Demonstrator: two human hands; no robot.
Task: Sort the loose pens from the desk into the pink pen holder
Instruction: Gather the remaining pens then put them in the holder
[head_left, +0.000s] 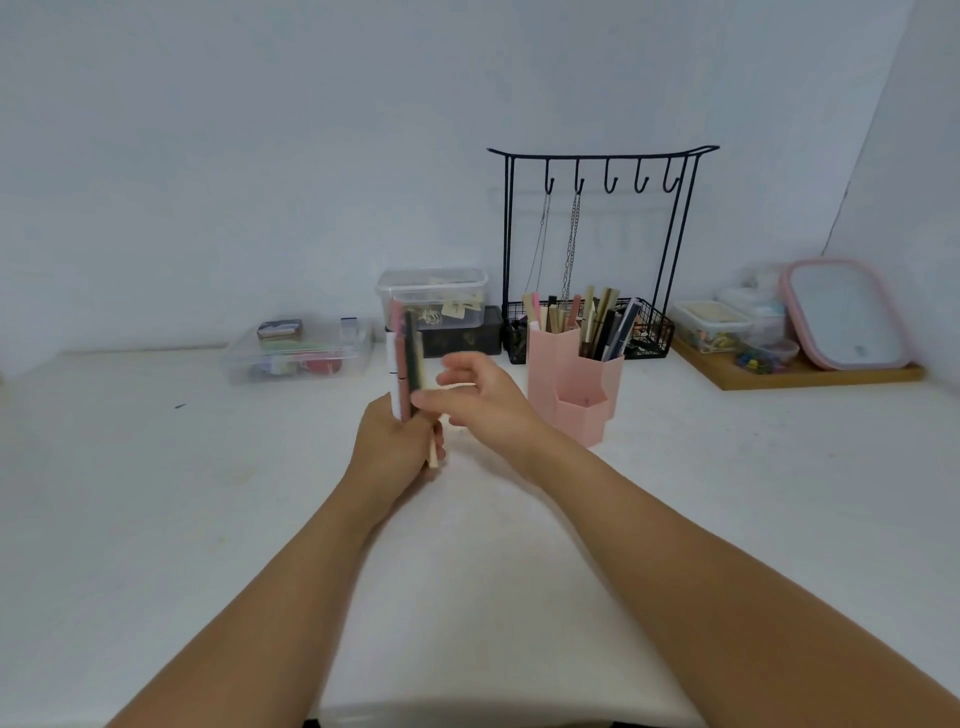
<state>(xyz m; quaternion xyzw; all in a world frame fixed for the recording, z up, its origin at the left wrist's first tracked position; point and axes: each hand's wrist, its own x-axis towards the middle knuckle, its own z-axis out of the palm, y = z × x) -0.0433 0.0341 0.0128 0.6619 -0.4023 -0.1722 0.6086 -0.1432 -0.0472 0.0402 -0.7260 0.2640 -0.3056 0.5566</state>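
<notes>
the left hand (395, 441) gripped an upright bundle of pens (408, 358); the right hand (480, 400), fingers loose and empty, hovered beside it. the pink pen holder (574, 379) stood just right of that hand, so the next move looked like picking one pen and carrying it across

Right hand (480, 397) smeared by motion blur, fingers indistinct, touching or just short of the pens unclear. Bundle of pens (408, 358) blurred too, count uncertain, lower ends hidden inside the left hand (397, 441). Both forearms cut off by the near edge. Contents of the clear box (298, 348) at far left too small to identify. Lower parts of pens in the pink pen holder (574, 379) hidden by its walls.
</notes>
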